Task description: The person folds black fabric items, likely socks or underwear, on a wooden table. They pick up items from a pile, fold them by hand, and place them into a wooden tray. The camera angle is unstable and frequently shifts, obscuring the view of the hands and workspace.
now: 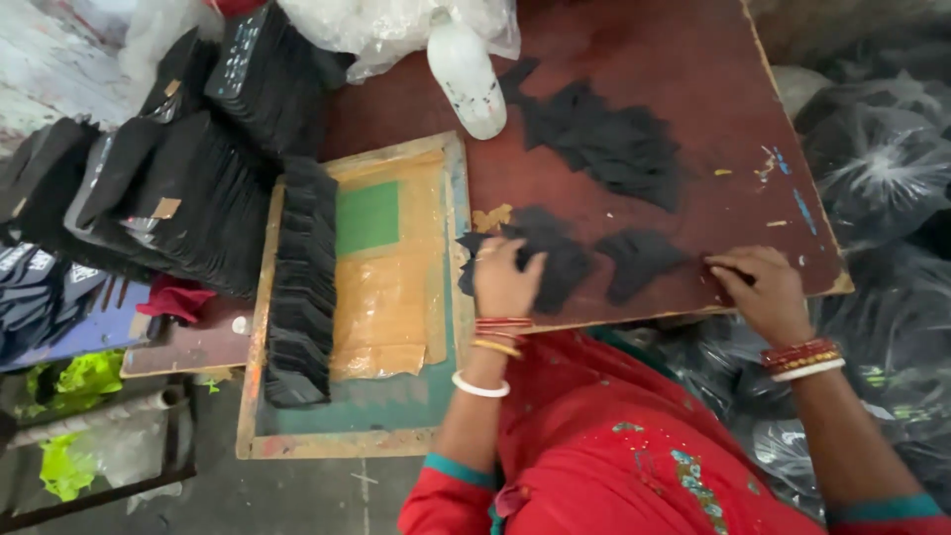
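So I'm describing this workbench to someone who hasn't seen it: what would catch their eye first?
Probably the black fabric pieces scattered over the dark red board, with the left hand pressing on one dark piece near the front edge and the right hand resting on the board beside another. Left of that, a long stack of black pieces lies on a framed printing screen, and a white bottle sits at the back.
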